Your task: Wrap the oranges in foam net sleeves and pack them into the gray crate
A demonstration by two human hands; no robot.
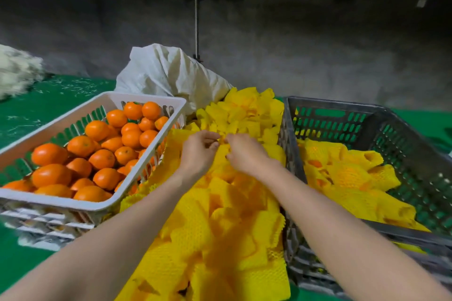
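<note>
A white basket (144,99) at the left holds several bare oranges (101,159). A pile of yellow foam net sleeves (227,222) fills the middle. At the right stands the gray crate (292,154), with several sleeved oranges (347,176) lying in it. My left hand (199,154) and my right hand (244,154) meet over the pile. Each pinches the edge of one yellow sleeve (222,151) between them with fingers and thumb.
A white sack (168,73) stands behind the pile and a rope (195,7) hangs down above it. A heap of pale fibres (17,71) lies at the far left on the green surface (49,102). A grey wall runs behind.
</note>
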